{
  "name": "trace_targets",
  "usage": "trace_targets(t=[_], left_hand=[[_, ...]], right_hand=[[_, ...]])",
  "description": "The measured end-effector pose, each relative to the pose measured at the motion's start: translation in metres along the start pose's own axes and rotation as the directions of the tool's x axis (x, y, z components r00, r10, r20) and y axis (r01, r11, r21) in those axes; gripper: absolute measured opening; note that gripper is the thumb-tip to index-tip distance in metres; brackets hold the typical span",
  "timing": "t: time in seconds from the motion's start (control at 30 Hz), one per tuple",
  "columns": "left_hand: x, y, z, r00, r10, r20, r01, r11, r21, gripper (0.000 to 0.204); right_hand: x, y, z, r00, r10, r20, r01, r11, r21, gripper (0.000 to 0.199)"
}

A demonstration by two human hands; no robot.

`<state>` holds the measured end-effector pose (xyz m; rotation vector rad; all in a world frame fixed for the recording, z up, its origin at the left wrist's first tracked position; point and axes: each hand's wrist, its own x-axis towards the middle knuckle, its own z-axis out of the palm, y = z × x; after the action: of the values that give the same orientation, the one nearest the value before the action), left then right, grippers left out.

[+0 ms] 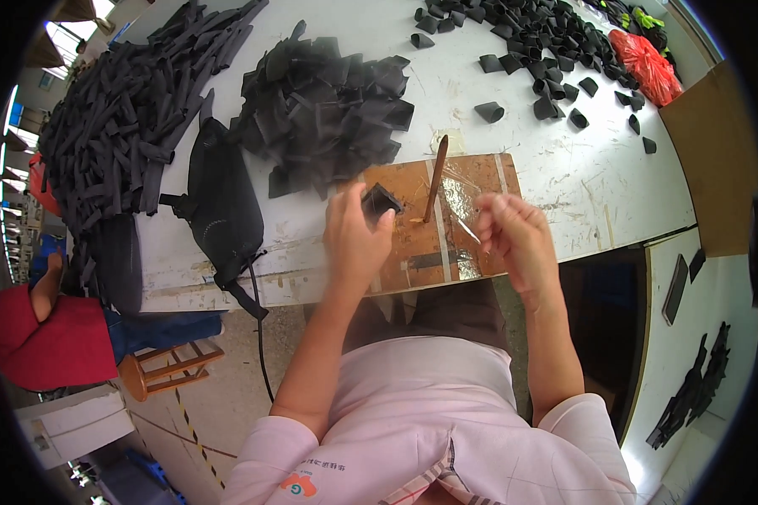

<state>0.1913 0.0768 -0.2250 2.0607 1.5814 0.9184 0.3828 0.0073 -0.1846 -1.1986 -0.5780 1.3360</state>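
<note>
Between the thumb and fingers of my left hand (354,240) is a small black fabric loop (381,202), its opening showing. My right hand (518,240) is closed in a pinch on a thin white pointed thing (468,231) whose kind I cannot make out. A brown wooden board (396,265) lies at the table's near edge under both hands. From it rises a slim brown stick (436,181), tilted slightly, standing between my hands. Just beyond my left hand is a heap of flat black fabric pieces (328,109).
Black strips (118,126) pile up at the far left. A black padded pouch with a cord (223,202) lies beside them. Short black loops (547,76) are scattered far right, near a red plastic bag (644,67) and a cardboard box (707,160). A person in red (55,337) sits left.
</note>
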Motion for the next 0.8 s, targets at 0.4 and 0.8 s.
trace_targets(t=[0.4, 0.8], left_hand=[[0.004, 0.003, -0.030, 0.861, 0.088, 0.501, 0.245, 0.791, -0.560, 0.009], [-0.039, 0.064, -0.044, 0.911, -0.232, 0.341, 0.404, 0.338, -0.850, 0.013]], right_hand=[[-0.031, 0.020, 0.039, 0.871, -0.469, 0.144, 0.427, 0.578, -0.696, 0.015], [-0.032, 0.027, 0.039, 0.519, -0.789, 0.329, 0.593, 0.055, -0.803, 0.020]])
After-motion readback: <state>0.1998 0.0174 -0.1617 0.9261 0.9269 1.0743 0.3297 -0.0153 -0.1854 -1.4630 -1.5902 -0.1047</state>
